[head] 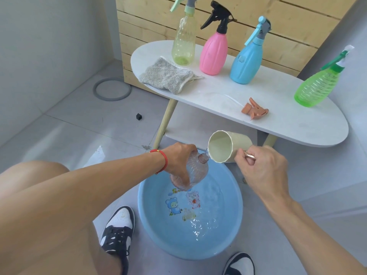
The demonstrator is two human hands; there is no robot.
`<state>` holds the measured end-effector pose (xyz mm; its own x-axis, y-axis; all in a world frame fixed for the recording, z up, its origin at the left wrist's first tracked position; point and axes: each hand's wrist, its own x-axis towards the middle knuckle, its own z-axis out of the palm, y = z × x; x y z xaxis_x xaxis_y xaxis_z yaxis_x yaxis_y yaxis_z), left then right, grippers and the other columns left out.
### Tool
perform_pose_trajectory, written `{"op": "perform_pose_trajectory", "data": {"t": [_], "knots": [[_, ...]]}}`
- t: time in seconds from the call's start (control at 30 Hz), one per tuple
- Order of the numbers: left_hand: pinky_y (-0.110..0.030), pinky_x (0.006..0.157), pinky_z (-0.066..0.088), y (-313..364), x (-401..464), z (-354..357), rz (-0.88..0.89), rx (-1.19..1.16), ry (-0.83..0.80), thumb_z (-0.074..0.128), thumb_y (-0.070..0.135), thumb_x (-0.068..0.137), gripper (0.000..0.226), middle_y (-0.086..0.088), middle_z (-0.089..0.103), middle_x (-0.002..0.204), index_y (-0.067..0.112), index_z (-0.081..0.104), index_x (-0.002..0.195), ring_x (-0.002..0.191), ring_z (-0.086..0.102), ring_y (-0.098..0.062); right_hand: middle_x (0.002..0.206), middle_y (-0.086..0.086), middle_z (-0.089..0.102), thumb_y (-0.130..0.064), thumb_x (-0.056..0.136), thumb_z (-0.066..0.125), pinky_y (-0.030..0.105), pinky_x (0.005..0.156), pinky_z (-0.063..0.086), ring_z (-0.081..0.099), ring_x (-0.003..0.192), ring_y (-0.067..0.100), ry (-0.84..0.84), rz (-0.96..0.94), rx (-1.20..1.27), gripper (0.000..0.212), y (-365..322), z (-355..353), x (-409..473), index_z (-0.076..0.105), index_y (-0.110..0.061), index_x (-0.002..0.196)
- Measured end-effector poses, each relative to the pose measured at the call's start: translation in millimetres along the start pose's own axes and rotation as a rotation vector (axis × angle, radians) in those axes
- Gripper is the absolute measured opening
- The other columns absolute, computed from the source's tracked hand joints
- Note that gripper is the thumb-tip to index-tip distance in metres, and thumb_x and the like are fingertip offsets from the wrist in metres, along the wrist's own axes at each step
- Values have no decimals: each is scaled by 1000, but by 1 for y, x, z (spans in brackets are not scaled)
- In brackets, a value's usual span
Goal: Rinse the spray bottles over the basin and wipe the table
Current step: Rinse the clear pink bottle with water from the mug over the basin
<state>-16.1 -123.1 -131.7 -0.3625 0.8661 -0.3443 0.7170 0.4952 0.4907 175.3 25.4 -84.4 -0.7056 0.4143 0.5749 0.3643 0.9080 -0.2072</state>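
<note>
My left hand [178, 155] grips a clear, pinkish ribbed bottle [195, 171] without its spray head, tilted over the blue basin [147, 221]. My right hand [260, 165] holds the handle of a cream cup [228, 145], tipped so its lip meets the bottle's neck. Shallow water lies in the basin. On the white oval table [218, 92] stand a yellow-green spray bottle [183, 46], a pink one [213, 54], a blue one [246, 62] and a green one [315, 86]. An orange spray head [255, 111] and a grey cloth [166, 76] lie on the tabletop.
A wooden slatted panel [278, 26] stands behind the table. A grey ring [112, 89] and a small black cube [139, 116] lie on the tiled floor at left. My two black-and-white shoes [117, 229] flank the basin's near rim.
</note>
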Motion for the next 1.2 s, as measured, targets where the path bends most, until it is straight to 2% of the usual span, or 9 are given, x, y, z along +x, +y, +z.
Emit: {"op": "perform_pose_trajectory", "data": {"t": [0.2, 0.47, 0.77, 0.97, 1.1, 1.2], "knots": [[-24, 79, 48, 0, 1, 0, -8, 6, -10, 99, 40, 57, 106, 1, 58, 127, 21, 43, 145, 102, 52, -14, 53, -11, 28, -20, 86, 61, 25, 51, 22, 34, 51, 25, 69, -73, -31, 43, 3, 2, -2, 28, -22, 59], [-25, 78, 45, 1, 0, 1, -8, 35, -32, 98, 40, 57, 106, 2, 58, 126, 23, 43, 146, 100, 50, -14, 47, -2, 39, -17, 88, 63, 25, 51, 24, 36, 50, 27, 112, -120, -56, 43, 7, 3, -4, 31, -21, 58], [-25, 78, 46, 2, 0, 0, -8, 44, -44, 98, 41, 57, 104, 5, 57, 123, 23, 44, 145, 100, 50, -13, 49, 1, 41, -14, 93, 61, 34, 46, 34, 35, 52, 27, 175, -238, -90, 41, 6, 1, -2, 39, -15, 58], [-25, 77, 44, 3, -2, 0, 2, 45, -47, 97, 39, 59, 102, 8, 53, 117, 23, 44, 144, 101, 50, -13, 50, 3, 38, -12, 93, 60, 36, 48, 32, 32, 54, 26, 213, -323, -156, 41, 4, 1, -1, 37, -15, 58], [-24, 79, 45, 3, -1, 1, 2, 31, -50, 97, 40, 59, 101, 8, 54, 119, 24, 44, 144, 102, 51, -12, 52, 2, 34, -10, 90, 61, 36, 50, 29, 27, 58, 23, 228, -367, -197, 41, 0, 0, 0, 36, -15, 58], [-24, 79, 45, 2, -1, 1, 3, 23, -48, 97, 39, 59, 102, 8, 54, 120, 24, 44, 145, 102, 50, -12, 52, 3, 34, -9, 89, 63, 36, 50, 28, 30, 55, 25, 227, -395, -229, 42, -2, -2, 1, 36, -15, 58]]}}
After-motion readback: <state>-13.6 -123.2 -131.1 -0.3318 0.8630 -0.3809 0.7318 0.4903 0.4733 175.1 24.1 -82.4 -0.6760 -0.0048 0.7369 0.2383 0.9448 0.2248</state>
